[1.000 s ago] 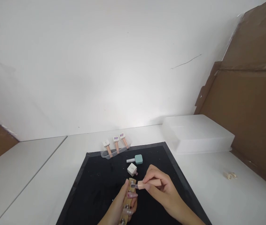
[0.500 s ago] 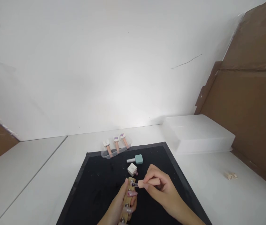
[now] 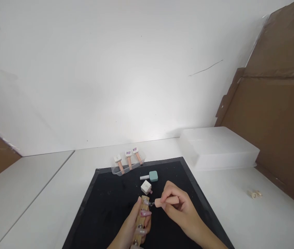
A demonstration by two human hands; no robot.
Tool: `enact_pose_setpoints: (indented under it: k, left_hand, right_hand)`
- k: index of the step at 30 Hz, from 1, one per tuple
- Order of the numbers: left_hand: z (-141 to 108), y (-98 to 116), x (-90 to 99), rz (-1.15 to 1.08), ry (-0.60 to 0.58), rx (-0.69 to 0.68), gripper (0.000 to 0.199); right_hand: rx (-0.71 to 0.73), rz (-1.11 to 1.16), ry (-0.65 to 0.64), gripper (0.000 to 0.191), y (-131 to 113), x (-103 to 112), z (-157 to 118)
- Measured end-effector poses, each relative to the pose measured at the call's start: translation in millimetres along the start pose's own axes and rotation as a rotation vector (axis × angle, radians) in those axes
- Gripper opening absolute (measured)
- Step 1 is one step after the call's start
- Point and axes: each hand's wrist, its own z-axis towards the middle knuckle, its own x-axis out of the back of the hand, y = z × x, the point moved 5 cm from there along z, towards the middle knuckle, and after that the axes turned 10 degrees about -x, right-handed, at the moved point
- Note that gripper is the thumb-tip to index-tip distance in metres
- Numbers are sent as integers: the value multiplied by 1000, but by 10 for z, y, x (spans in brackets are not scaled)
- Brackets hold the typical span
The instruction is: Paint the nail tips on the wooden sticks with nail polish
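The farthest nail tip (image 3: 146,202) sat at the far end of a wooden strip (image 3: 138,221), its free end pointing right toward the brush (image 3: 167,201), whose long axis ran nearly crosswise to the strip; whether bristles and tip touched was too small to tell. The strip ran away from the body, leaning slightly right, with the left hand (image 3: 131,221) nearer the tip, its grip clamped around the strip. The right hand's (image 3: 182,209) grip was closed on the brush's peach handle, to the tip's right. Four nail tips showed, one pink, the nearest cut by the frame. Beyond, on the black mat (image 3: 105,197), lay one white bottle (image 3: 146,187) and one teal bottle (image 3: 153,176); past them one clear tray (image 3: 115,172) carried three peach-capped bottles (image 3: 128,154). One white box (image 3: 219,148) stood on the desk (image 3: 45,193) at right.
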Motion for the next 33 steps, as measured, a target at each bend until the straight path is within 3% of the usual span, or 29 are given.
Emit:
enact_pose_setpoints:
  k: [17,27,33]
  left_hand:
    - [-19,-29,35,45,-4,34,71]
    - [-19,-32,61,15,10,-1,69]
    - [-32,-43,50,9,21,38,70]
  right_hand:
    - [-68,169,-23,11,84,6,-5]
    - [13,143,12,13,74,19,13]
    - [-91,235,-73,18,196,-13,28]
